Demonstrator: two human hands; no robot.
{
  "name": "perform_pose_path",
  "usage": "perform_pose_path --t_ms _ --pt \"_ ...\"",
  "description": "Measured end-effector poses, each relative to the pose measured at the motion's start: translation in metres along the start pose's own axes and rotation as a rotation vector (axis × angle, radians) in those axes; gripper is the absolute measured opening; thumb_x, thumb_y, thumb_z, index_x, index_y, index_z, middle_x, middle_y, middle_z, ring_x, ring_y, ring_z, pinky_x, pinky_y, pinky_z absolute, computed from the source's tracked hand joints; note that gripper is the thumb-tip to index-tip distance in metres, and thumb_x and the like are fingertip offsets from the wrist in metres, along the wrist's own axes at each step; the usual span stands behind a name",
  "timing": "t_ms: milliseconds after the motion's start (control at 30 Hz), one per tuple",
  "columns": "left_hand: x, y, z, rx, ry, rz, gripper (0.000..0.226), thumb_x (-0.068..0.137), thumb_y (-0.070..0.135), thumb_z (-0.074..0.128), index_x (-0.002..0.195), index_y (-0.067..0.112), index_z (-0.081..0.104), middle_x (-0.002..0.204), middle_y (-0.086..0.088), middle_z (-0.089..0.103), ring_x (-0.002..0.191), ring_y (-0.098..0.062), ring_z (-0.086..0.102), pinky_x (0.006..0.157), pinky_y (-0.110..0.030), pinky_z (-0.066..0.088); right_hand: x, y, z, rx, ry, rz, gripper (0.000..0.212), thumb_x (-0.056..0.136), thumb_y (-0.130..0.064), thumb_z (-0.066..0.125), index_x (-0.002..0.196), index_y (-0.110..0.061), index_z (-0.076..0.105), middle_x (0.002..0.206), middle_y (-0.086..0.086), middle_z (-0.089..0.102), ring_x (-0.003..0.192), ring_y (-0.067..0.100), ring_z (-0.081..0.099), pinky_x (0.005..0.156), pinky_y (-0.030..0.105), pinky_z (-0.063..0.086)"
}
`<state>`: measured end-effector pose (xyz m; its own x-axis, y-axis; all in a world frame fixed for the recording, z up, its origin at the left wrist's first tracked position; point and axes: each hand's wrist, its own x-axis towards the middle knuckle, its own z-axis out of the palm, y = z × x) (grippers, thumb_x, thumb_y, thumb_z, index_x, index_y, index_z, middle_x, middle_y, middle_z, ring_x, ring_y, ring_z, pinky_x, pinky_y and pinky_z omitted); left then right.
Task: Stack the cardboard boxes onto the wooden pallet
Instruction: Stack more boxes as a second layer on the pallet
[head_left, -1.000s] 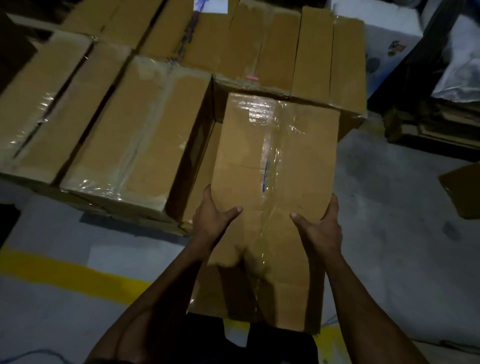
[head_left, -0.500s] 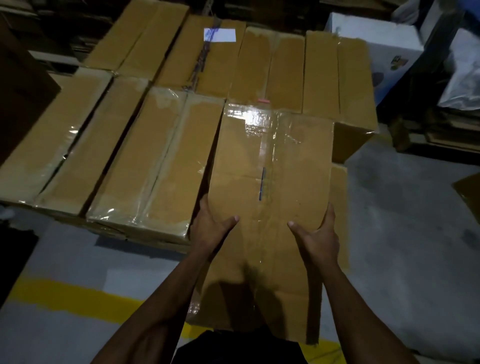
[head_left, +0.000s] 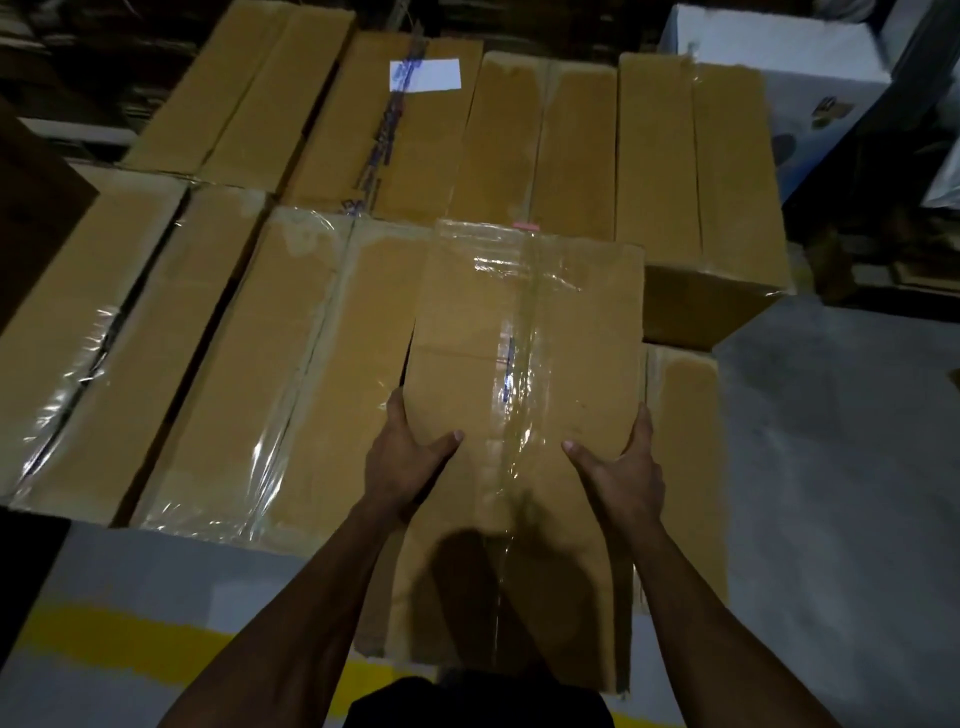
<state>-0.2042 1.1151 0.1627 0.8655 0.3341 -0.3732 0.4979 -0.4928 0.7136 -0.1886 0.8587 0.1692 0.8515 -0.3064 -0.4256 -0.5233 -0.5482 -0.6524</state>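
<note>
A taped cardboard box (head_left: 524, 364) is grasped by both hands at the picture's centre: the left hand (head_left: 402, 467) clasps its 9 o'clock edge, the right hand (head_left: 621, 470) its 3 o'clock edge, thumbs lying on top. Its far end touches the stacked boxes (head_left: 545, 145) at 12 o'clock; another box (head_left: 218, 374) lies alongside at 9 o'clock.

Warehouse: stacked cardboard boxes (head_left: 322, 332), yellow floor line (head_left: 124, 644)

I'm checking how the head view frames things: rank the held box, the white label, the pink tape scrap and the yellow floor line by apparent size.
1. held box, nearest the camera
2. yellow floor line, partly hidden
3. white label
4. pink tape scrap
</note>
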Motion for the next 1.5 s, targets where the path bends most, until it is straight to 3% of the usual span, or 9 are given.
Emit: perform_pose_path --t_ms 167,267,433,667,833,933,1100,1333,1500 --pt "0.031 0.006 -0.004 -0.053 -0.001 0.007 0.082 0.071 0.060 0.065 0.139 0.028 0.033 0.130 0.002 0.059 0.113 -0.025 0.059 0.093 -0.046 0.051 0.020 -0.009 0.015 0.013 0.012 -0.007 0.114 0.073 -0.054 0.083 0.159 -0.030 0.012 0.145 0.009 0.054 0.126 0.039 0.054 0.102 0.048 0.042" --pt "0.040 0.002 -0.001 0.000 0.035 0.024 0.076 0.069 0.054 0.067 0.132 0.022 0.040 0.125 -0.003 0.051 0.118 -0.027 0.049 0.091 -0.040 0.045 0.025 -0.008 0.024 0.021 0.001 0.010 0.113 0.072 -0.057 0.082 0.158 -0.034 0.011 0.142 0.007 0.057 0.123 0.038 0.058 0.102 0.050 0.047" --pt "0.051 -0.006 0.003 0.116 0.034 -0.003 0.093 0.069 0.060 0.063 0.143 0.015 0.030 0.150 -0.013 0.034 0.142 -0.039 0.023 0.109 -0.057 0.035 0.033 -0.008 0.033 0.006 0.012 0.026 0.109 0.073 -0.056 0.081 0.156 -0.035 0.013 0.136 0.006 0.061 0.119 0.036 0.061 0.099 0.046 0.048" --pt "0.064 -0.015 0.008 0.261 0.051 -0.025 0.099 0.076 0.055 0.069 0.150 0.007 0.025 0.156 -0.015 0.029 0.145 -0.042 0.017 0.113 -0.056 0.027 0.039 -0.004 0.042 -0.014 0.002 0.034 0.111 0.074 -0.059 0.079 0.157 -0.036 0.009 0.138 0.010 0.060 0.120 0.039 0.059 0.100 0.050 0.047" --pt "0.071 -0.018 0.015 0.314 0.065 -0.007 0.097 0.084 0.048 0.069 0.154 0.006 0.016 0.163 -0.011 0.015 0.150 -0.035 0.004 0.120 -0.049 0.012 0.046 -0.002 0.048 -0.019 -0.020 0.035 0.111 0.075 -0.062 0.077 0.156 -0.038 0.005 0.141 0.008 0.058 0.122 0.039 0.058 0.103 0.055 0.045" --pt "0.074 -0.023 0.017 0.364 0.044 0.018 0.098 0.083 0.059 0.057 0.155 0.009 0.013 0.165 -0.011 0.008 0.151 -0.034 0.000 0.121 -0.050 0.006 0.048 -0.002 0.051 -0.030 -0.025 0.037 0.113 0.075 -0.063 0.076 0.156 -0.037 0.003 0.144 0.008 0.055 0.125 0.039 0.056 0.104 0.057 0.043" --pt "0.077 -0.030 0.022 0.559 0.014 0.079 0.100 0.075 0.076 0.013 0.158 0.021 0.000 0.165 -0.009 -0.005 0.152 -0.030 -0.007 0.120 -0.047 -0.001 0.058 -0.004 0.056 -0.048 -0.026 0.069 0.115 0.074 -0.063 0.076 0.157 -0.036 0.001 0.148 0.010 0.051 0.128 0.040 0.054 0.105 0.056 0.043" --pt "0.081 -0.034 0.027 0.683 0.004 0.079 0.095 0.078 0.076 0.004 0.157 0.025 -0.006 0.164 -0.010 -0.013 0.151 -0.029 -0.013 0.121 -0.046 -0.006 0.066 -0.006 0.060 -0.014 -0.028 0.101 0.121 0.061 -0.074 0.072 0.154 -0.041 0.001 0.146 0.008 0.052 0.125 0.037 0.056 0.102 0.056 0.046" --pt "0.083 -0.032 0.028 0.740 -0.015 0.052 0.092 0.080 0.077 0.003 0.156 0.027 -0.011 0.164 -0.011 -0.017 0.151 -0.030 -0.014 0.120 -0.046 -0.007 0.074 -0.004 0.062 -0.056 -0.032 0.122 0.119 0.069 -0.065 0.078 0.156 -0.039 0.001 0.153 0.011 0.043 0.132 0.039 0.050 0.105 0.057 0.044"
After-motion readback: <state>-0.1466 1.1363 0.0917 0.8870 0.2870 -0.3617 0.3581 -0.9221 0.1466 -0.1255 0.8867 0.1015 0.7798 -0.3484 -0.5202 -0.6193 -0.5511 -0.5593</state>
